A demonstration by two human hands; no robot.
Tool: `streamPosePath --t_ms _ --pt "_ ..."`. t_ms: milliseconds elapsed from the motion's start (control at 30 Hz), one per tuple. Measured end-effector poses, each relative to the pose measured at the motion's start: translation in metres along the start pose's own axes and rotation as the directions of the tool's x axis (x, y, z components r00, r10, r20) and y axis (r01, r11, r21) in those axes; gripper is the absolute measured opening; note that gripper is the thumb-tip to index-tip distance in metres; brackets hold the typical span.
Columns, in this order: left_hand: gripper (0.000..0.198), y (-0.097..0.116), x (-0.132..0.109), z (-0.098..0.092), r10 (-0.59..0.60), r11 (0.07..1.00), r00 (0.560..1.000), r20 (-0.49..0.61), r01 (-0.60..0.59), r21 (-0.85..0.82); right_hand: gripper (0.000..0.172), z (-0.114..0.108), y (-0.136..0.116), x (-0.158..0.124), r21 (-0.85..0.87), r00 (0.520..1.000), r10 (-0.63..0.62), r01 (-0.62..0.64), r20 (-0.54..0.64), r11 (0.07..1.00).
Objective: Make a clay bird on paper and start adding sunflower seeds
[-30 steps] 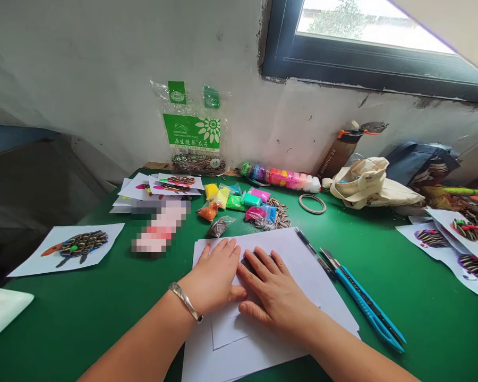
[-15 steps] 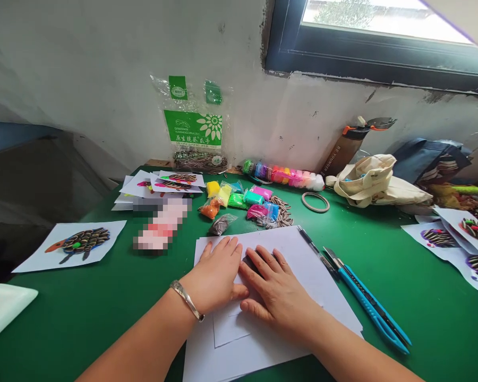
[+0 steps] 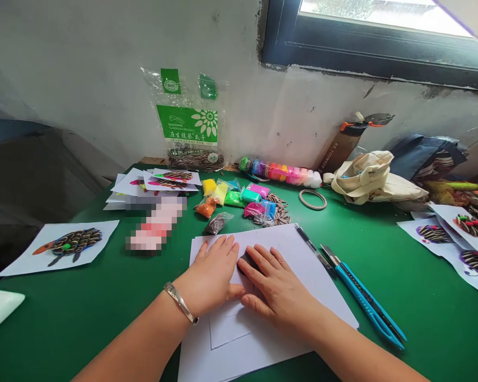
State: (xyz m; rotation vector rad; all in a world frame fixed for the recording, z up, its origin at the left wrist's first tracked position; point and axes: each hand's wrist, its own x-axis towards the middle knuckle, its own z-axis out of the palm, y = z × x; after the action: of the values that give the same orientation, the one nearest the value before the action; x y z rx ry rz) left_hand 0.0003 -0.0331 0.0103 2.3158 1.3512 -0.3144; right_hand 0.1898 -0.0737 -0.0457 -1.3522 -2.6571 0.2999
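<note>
Paper lies left of knife. Your left hand, right hand flat on it, fingers spread, gripping nothing. Likely light, floppy, creases easily; pinch free corner nearest knife.

Left hand: you keep it palm down and flat, gripping nothing.
Left fingers: straight, close together, tips pointing away from you.
Left thumb: angled inward, its tip touching your other hand.
Right hand: palm down too, flat, just beside the left one, turned slightly to the left.
Right fingers: long and a little spread, tips level with your left fingertips.
Right thumb: tucked inward and low.
Left forearm: bare, comes in from the lower left.
Right forearm: bare, comes in from the lower right, so your arms form a V.
</note>
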Motion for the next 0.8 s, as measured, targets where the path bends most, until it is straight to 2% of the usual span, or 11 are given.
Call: streamPosePath --t_ms 133,367,667,800 --pt "0.078 -0.002 0.0 0.003 0.001 1.0 1.0 -0.017 -0.001 0.018 0.063 -0.001 -0.003 0.001 0.001 1.0 0.018 -0.018 -0.016 1.0" --pt "0.081 -0.004 0.001 0.005 0.027 1.0 0.998 -0.05 -0.027 0.001 0.061 -0.008 -0.002 0.004 0.013 0.999 0.02 -0.02 0.027 1.0" --pt "0.08 -0.004 0.001 0.005 0.022 1.0 0.999 -0.047 -0.022 -0.002 0.061 -0.006 -0.002 0.003 0.033 0.999 0.041 -0.04 -0.01 0.999" --pt "0.08 -0.004 0.002 0.006 0.021 1.0 0.999 -0.043 -0.022 -0.015 0.062 -0.008 0.006 0.001 0.044 0.993 0.108 -0.107 -0.041 0.993"
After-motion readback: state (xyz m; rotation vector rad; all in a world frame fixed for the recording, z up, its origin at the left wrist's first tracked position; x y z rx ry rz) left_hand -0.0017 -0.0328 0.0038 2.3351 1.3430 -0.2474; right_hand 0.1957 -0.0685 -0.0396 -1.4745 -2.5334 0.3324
